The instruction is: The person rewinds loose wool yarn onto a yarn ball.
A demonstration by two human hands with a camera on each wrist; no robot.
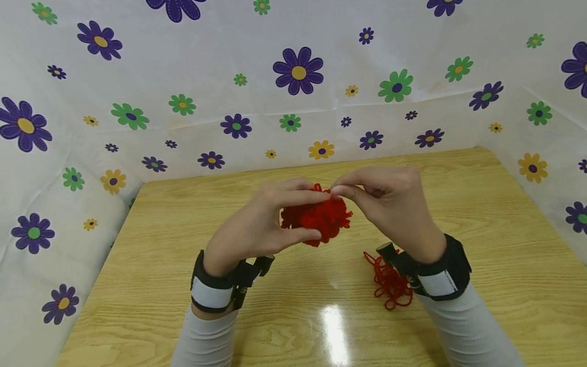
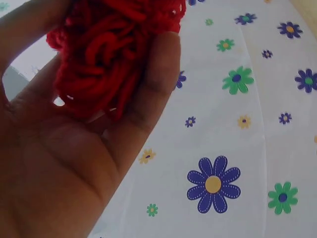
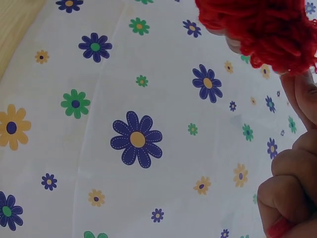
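A rounded bundle of looped red yarn (image 1: 327,219) is held up over the table by my left hand (image 1: 261,216), thumb below and fingers across its upper side. The left wrist view has the underside of the yarn bundle (image 2: 106,64), its strands coiled between thumb and fingers. My right hand (image 1: 392,201) pinches at the bundle's upper right edge with thumb and forefinger, the other fingers folded in. In the right wrist view the bundle (image 3: 267,29) hangs above curled fingers (image 3: 285,193), with a bit of red yarn (image 3: 280,227) low among them.
A loose tangle of red yarn (image 1: 392,288) lies on the wooden table (image 1: 298,311) below my right wrist, partly hidden by the wrist camera (image 1: 396,260). White flower-printed cloth (image 1: 206,66) stands behind the table and along both sides.
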